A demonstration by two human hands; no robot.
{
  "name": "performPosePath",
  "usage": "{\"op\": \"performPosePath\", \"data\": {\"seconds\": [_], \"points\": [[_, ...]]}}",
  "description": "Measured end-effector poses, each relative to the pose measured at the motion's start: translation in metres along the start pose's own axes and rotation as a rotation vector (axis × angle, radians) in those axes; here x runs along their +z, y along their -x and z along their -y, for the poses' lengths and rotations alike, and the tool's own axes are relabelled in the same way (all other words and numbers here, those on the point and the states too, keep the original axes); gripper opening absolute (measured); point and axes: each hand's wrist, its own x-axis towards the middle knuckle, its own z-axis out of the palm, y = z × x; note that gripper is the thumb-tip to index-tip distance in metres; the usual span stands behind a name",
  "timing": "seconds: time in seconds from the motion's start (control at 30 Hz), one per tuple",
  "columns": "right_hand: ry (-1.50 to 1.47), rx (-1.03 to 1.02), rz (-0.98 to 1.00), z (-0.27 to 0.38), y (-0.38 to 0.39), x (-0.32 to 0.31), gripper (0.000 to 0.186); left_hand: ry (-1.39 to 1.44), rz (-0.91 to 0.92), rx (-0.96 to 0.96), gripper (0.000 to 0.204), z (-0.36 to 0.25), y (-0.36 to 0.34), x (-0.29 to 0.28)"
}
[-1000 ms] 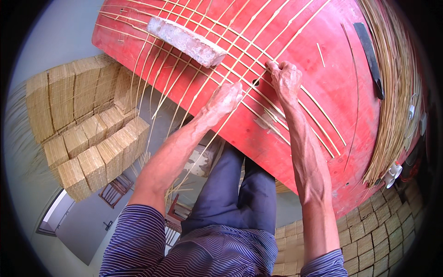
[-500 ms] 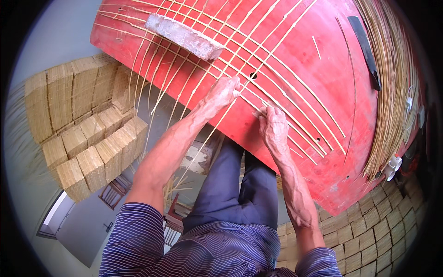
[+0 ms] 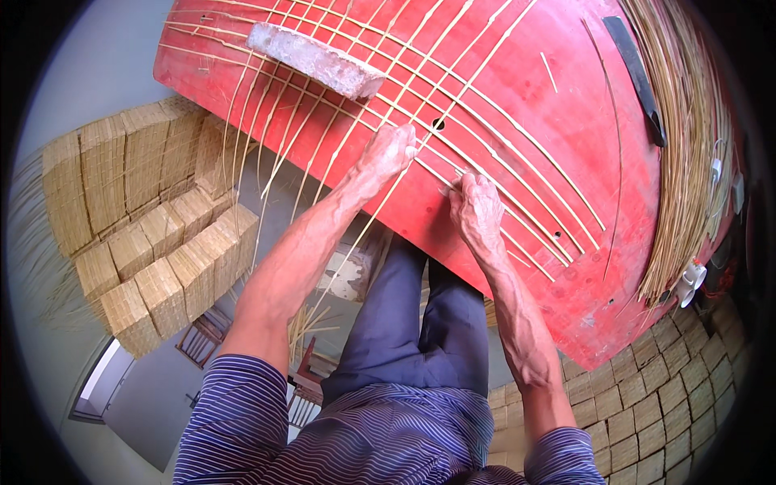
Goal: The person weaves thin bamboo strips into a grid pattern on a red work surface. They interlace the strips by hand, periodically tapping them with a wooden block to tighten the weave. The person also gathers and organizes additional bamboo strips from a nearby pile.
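Thin pale cane strips cross in an open lattice on a red board. My left hand is closed at the near edge of the lattice, its fingertips pinching a strip where one crosses toward me. My right hand lies lower and to the right, with fingers bent over the near strips running out to the right. It is closed on a strip; the fingers hide the exact grip. A rough, pale stone block rests across the lattice, up and left of my left hand.
A bundle of long strips lies along the board's right side, beside a dark flat bar and a white object. Woven straw-coloured blocks are stacked at left, and more woven blocks stand at lower right.
The whole board has shifted slightly up and left in view. Both hands stay at nearly the same places on the lattice, still closed; the left has moved only a little.
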Motion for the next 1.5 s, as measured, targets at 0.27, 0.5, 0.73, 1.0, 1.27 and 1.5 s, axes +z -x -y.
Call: {"op": "performPosePath", "data": {"seconds": [0.27,0.5,0.73,1.0,1.27,1.5], "points": [[-0.029,0.024,0.027,-0.003,-0.003,-0.002,0.012,0.073,0.069,-0.053,0.017,-0.009,-0.001,-0.008],[-0.148,0.04,0.053,-0.002,-0.011,-0.002,0.011,0.031,0.1,-0.04,0.019,-0.009,0.001,-0.012],[-0.354,0.303,0.528,0.019,-0.054,0.009,0.03,-0.002,0.072,-0.045,0.019,-0.008,-0.001,-0.006],[-0.039,0.169,0.413,0.052,-0.057,0.036,0.025,-0.034,0.042,-0.029,0.022,0.006,0.0,0.002],[-0.198,0.356,0.34,0.075,-0.065,0.021,0.03,0.205,0.068,-0.219,0.014,-0.001,-0.002,0.004],[0.085,0.149,0.12,0.04,-0.041,-0.006,0.02,0.013,0.091,-0.066,0.029,-0.004,-0.009,-0.004]]}}
